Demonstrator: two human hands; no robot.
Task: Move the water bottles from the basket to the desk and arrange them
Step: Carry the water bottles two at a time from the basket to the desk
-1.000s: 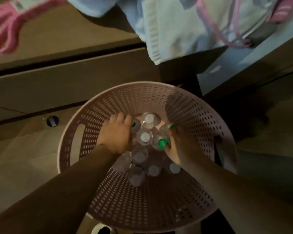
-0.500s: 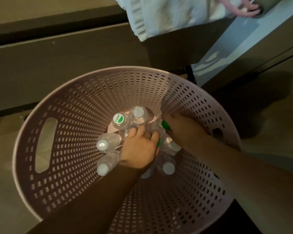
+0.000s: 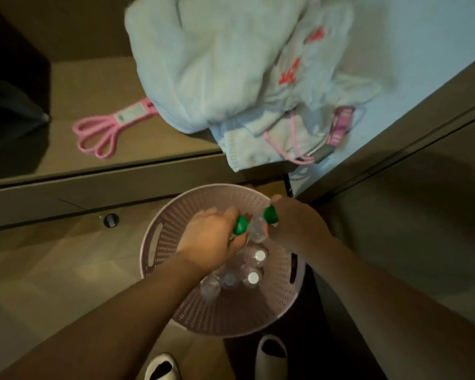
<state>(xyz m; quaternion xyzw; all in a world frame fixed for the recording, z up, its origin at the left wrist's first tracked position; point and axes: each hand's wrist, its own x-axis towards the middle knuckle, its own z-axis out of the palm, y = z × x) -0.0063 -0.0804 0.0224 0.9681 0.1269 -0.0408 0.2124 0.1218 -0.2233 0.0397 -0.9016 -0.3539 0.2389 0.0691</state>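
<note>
Lifted since half a second ago, two green-capped clear plastic bottles [image 3: 254,227] are gripped, one by each of left hand [image 3: 209,239] and right hand [image 3: 296,224]; several are left below in the perforated pink plastic basket [image 3: 279,305]; none is seen on the desk [image 3: 148,149].

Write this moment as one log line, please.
stage: lifting | left hand: grips green-capped bottle | right hand: grips second green-capped bottle | basket: bottles remain

Both my hands are up out of the basket [image 3: 159,250] now, no longer down among the bottles: my left hand [image 3: 207,242] grips a green-capped bottle [image 3: 240,225] and my right hand [image 3: 295,223] grips another green-capped one [image 3: 270,214], above the rim
</note>
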